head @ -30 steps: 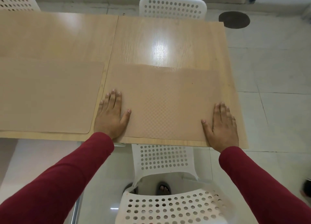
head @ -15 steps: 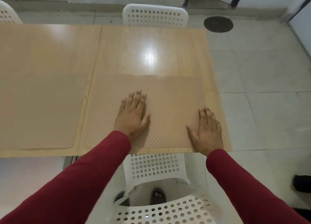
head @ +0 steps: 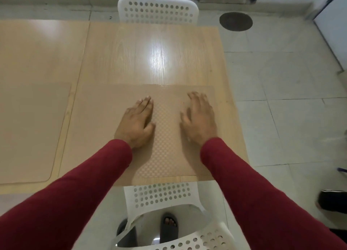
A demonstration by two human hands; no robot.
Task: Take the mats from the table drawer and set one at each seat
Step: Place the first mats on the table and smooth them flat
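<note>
Under both hands lies a tan mat [head: 165, 146] on the counter [head: 131, 61], left hand [head: 137, 122] and right hand [head: 199, 118] released, fingers flat upon it.

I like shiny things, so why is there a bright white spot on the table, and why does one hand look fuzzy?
Head view: the white spot is glare from a light on the glossy table; the right hand is smeared by motion blur, while the left hand on the mat looks sharper.
</note>
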